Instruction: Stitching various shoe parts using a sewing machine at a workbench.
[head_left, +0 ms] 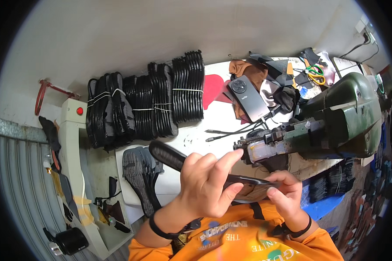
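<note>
A shoe insole with a dark, shiny bound edge (166, 155) is held in front of my orange shirt, its heel or toe end pointing up and left. My left hand (207, 180) grips it from above along its middle, thumb pressed on it and index finger stretched toward the sewing machine. At the insole's near right end, my right hand (286, 191) pinches it between thumb and fingers. Just beyond my hands is the working end of a dark green sewing machine (335, 122). A small pile of grey insoles (139, 172) lies left of my left hand.
Bundles of black-edged insoles (187, 91) tied with white string stand along the wall. A grey phone (248, 98) rests on fabric scraps, with green and yellow scissors (316, 76) beyond. Black cables (231, 132) cross the white table. A box with a red button (79, 111) is at left.
</note>
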`<state>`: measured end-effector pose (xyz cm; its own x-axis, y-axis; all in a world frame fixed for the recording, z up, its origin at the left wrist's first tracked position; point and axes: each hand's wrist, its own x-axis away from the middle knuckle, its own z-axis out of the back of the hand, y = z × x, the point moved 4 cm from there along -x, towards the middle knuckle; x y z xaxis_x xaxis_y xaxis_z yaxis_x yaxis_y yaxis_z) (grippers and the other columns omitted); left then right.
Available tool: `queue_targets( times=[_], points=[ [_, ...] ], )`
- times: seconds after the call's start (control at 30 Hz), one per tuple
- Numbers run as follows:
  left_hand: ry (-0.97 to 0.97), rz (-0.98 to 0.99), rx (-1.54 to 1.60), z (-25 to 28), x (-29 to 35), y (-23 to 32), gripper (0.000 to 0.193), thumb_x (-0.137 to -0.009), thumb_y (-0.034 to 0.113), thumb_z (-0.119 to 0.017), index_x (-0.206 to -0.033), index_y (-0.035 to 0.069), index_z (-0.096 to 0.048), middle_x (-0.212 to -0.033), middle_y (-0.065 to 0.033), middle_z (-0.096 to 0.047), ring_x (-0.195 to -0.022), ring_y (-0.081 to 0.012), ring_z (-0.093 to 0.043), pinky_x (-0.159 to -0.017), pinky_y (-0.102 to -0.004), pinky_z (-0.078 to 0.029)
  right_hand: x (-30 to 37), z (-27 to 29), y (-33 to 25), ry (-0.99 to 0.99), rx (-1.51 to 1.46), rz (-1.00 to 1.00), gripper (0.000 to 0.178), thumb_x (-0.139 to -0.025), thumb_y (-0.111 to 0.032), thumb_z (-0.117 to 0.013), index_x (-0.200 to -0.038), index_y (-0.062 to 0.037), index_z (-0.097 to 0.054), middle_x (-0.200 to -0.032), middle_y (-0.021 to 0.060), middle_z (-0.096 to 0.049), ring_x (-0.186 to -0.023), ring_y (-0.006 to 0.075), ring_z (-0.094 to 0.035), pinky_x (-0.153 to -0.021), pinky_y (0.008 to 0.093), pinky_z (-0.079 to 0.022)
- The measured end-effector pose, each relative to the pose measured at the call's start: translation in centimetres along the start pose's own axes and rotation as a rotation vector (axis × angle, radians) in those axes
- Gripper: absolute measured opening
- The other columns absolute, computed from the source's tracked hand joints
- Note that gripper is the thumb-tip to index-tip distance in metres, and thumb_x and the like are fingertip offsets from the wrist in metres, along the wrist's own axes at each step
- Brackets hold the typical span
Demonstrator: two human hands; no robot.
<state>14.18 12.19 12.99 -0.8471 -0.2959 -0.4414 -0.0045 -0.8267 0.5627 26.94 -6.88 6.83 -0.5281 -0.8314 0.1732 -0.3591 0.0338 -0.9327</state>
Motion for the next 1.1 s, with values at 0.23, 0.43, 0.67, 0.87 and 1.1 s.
queue_targets(
  times=[0.23, 0.43, 0.67, 0.87, 1.1],
  points=[
    [-0.423, -0.101, 0.091, -0.6, -6.7, -2.4, 0.086, -0.07, 0.033, -0.08, -0.143, -0.001, -0.048, -0.081, -0.0044, -0.059, -0.075, -0.0243, -0.058, -0.075, -0.0378, -0.04, -0.4, 0.4, 0.0, -0.094, -0.08, -0.199, 0.011, -0.097, -0.003, -0.065, -0.105, 0.0049, -0.065, -0.093, 0.0062, -0.07, -0.08, 0.0076, -0.062, -0.07, 0.0232, -0.049],
    [-0.63, -0.136, 0.114, -4.0, -9.9, -4.6, 0.094, -0.071, 0.046, -0.081, -0.143, -0.003, -0.044, -0.084, -0.0133, -0.065, -0.081, -0.0361, -0.064, -0.077, -0.0413, -0.046, -0.3, 0.8, 2.2, 0.068, -0.112, -0.451, 0.014, -0.101, -0.014, -0.063, -0.098, 0.0003, -0.064, -0.088, 0.0063, -0.071, -0.07, 0.0067, -0.065, -0.059, 0.0205, -0.051],
    [-0.759, -0.136, 0.064, -6.1, -12.1, -4.8, 0.084, -0.074, 0.049, -0.079, -0.136, 0.0, -0.049, -0.077, -0.0146, -0.066, -0.073, -0.0384, -0.065, -0.067, -0.0437, -0.047, -1.3, 1.6, 1.3, 0.026, -0.121, -0.27, 0.019, -0.1, -0.014, -0.061, -0.103, 0.0048, -0.065, -0.089, 0.0085, -0.07, -0.072, 0.0095, -0.063, -0.065, 0.0248, -0.052],
    [-0.751, -0.146, 0.138, -6.5, -11.9, -5.6, 0.064, -0.074, 0.048, -0.08, -0.114, 0.005, -0.055, -0.07, -0.0098, -0.063, -0.067, -0.0358, -0.065, -0.062, -0.0425, -0.047, -1.7, 1.1, 0.7, 0.045, -0.161, -0.339, 0.017, -0.099, -0.01, -0.063, -0.103, 0.0052, -0.068, -0.091, 0.0071, -0.071, -0.072, 0.0075, -0.062, -0.063, 0.0233, -0.051],
    [-0.714, -0.106, 0.169, -6.0, -12.2, -6.3, 0.053, -0.074, 0.046, -0.08, -0.101, 0.007, -0.056, -0.068, -0.0088, -0.059, -0.064, -0.0343, -0.064, -0.057, -0.0412, -0.045, -2.6, 1.1, 0.8, 0.139, -0.087, -0.32, 0.015, -0.095, -0.012, -0.071, -0.09, 0.0013, -0.072, -0.079, 0.0032, -0.071, -0.064, 0.0051, -0.062, -0.057, 0.0214, -0.049]
  ],
)
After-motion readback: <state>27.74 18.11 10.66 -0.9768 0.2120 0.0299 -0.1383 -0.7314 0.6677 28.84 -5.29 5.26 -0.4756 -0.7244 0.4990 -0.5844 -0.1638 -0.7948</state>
